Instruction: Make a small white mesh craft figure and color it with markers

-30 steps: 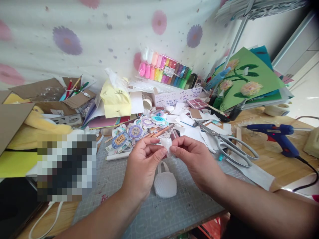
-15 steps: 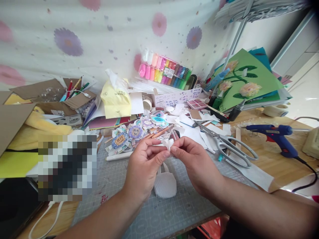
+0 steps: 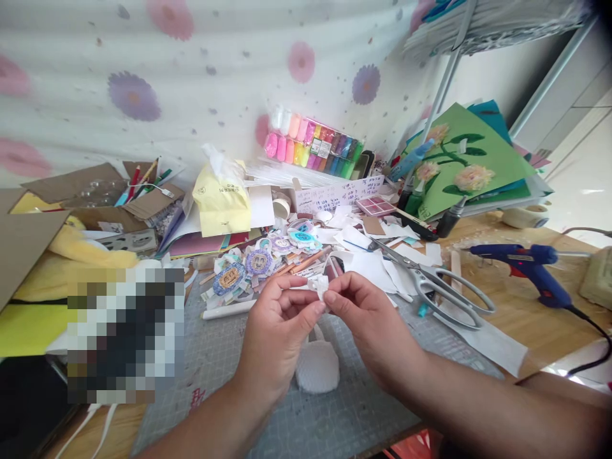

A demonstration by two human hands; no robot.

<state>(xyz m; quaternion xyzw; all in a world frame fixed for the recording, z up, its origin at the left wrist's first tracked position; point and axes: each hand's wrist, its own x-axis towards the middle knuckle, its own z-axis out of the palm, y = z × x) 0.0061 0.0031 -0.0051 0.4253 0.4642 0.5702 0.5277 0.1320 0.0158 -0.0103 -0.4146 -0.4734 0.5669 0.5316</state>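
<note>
Between the fingertips of both hands is a small, crumpled white piece point(image 3: 319, 285), perhaps paper or tissue; its exact kind I cannot tell. My left hand point(image 3: 282, 319) pinches it from the left, thumb against fingers. From the right, my right hand point(image 3: 366, 312) grips its edge between thumb and forefinger. Below them a small white textured pouch-like item point(image 3: 317, 368) with a strap lies on the grey cutting mat point(image 3: 215, 395). Its upper part is partly hidden by my left hand.
Large scissors point(image 3: 437, 287) and a blue glue gun point(image 3: 530, 261) lie on the right. Paper scraps and decorated round pieces point(image 3: 229, 276) spread behind my hands. A yellow tissue pack point(image 3: 221, 204) and a pack of coloured clay point(image 3: 313, 146) stand farther back. Cardboard boxes point(image 3: 76, 182) fill the left.
The white piece has turned between my fingertips, showing a broader, crumpled face. Both hands stay close together. The whole view has shifted slightly.
</note>
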